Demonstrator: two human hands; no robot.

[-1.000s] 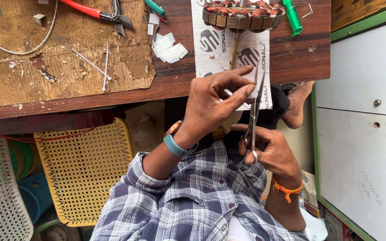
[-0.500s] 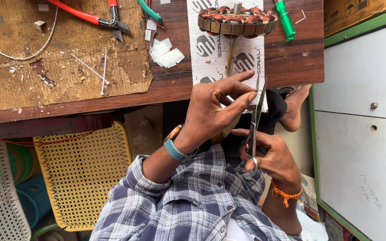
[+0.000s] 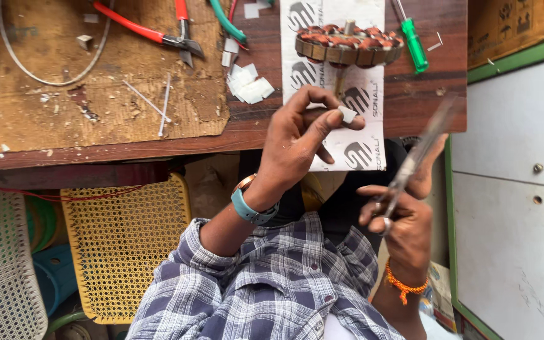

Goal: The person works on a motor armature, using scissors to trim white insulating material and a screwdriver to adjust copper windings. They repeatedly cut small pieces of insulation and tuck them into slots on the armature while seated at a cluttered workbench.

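My left hand (image 3: 297,141), with a teal-strapped watch on the wrist, pinches a small white paper piece (image 3: 347,114) between thumb and fingertips just over the table's front edge. My right hand (image 3: 401,220), an orange thread band on its wrist, grips a pair of scissors (image 3: 420,154) that point up and to the right, blurred by motion and apart from the left hand. Beyond both hands, a round motor stator with copper windings (image 3: 347,45) stands on a white printed sheet (image 3: 360,145) on the wooden table (image 3: 436,107).
A green screwdriver (image 3: 413,44) lies right of the stator. Red-handled pliers (image 3: 146,31), cut white paper bits (image 3: 247,85) and a wire loop lie on or near a worn cardboard mat (image 3: 96,82). A yellow woven stool (image 3: 127,245) is lower left, a white cabinet (image 3: 517,189) at right.
The hands have parted. The scissors swung right, away from my left hand, which now holds a small white piece alone.
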